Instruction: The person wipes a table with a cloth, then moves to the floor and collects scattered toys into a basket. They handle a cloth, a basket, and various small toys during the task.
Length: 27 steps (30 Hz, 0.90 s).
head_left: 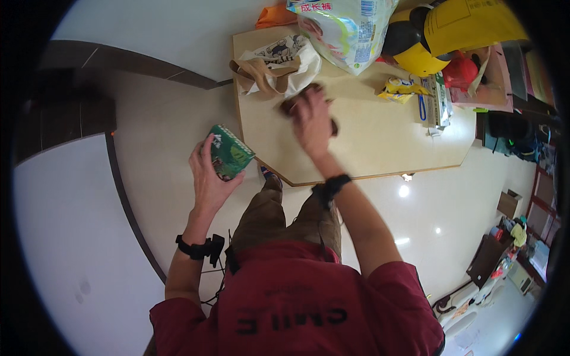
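My left hand (210, 171) grips a small green box (229, 155) with printed pictures and writing. The box is held off the floor, just beyond the table's left edge. Over the pale wooden tabletop (378, 138), my right hand (311, 122) is blurred by motion. Under its fingers is a dark brown thing (291, 106), probably a cloth; a bit of it shows past the far side of the hand. A white canvas bag with brown handles (305, 60) lies just beyond that hand.
A large plastic diaper pack (345, 33) stands at the table's back. Farther right are a yellow snack packet (396, 91), a printed carton (438, 104), a yellow-and-black object (407, 49) and a red object (461, 71). Cables (218, 285) hang near my left side.
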Available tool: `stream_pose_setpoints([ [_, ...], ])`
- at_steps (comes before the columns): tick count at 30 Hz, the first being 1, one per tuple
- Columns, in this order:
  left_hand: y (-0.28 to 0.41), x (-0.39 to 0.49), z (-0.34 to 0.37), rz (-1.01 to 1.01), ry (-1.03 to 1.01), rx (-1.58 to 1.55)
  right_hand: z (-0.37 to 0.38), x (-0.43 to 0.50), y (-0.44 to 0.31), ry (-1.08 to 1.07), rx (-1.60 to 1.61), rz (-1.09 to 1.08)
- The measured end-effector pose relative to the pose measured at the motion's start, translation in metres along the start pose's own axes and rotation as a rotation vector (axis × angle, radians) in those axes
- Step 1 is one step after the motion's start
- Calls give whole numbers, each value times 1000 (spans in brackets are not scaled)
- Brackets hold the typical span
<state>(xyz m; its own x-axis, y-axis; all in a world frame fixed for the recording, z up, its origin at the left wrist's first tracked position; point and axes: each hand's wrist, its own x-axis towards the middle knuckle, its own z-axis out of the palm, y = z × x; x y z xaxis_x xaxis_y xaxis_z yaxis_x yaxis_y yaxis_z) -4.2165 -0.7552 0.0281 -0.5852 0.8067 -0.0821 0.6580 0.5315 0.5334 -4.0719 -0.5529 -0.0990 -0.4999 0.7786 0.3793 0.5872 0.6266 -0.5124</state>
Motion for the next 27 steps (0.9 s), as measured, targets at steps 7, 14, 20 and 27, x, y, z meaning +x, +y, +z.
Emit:
stream_pose_setpoints([
  [7,-4,26,-11,180,-112,-8,-30,-98,-29,-427,161,-283],
  [14,65,67,67,533,-241,29,-143,-73,197,217,-406,338],
  [20,131,116,150,680,-260,39,-120,-119,120,77,-293,347],
  [27,159,133,176,776,-271,74,-70,-163,-38,-240,97,151],
])
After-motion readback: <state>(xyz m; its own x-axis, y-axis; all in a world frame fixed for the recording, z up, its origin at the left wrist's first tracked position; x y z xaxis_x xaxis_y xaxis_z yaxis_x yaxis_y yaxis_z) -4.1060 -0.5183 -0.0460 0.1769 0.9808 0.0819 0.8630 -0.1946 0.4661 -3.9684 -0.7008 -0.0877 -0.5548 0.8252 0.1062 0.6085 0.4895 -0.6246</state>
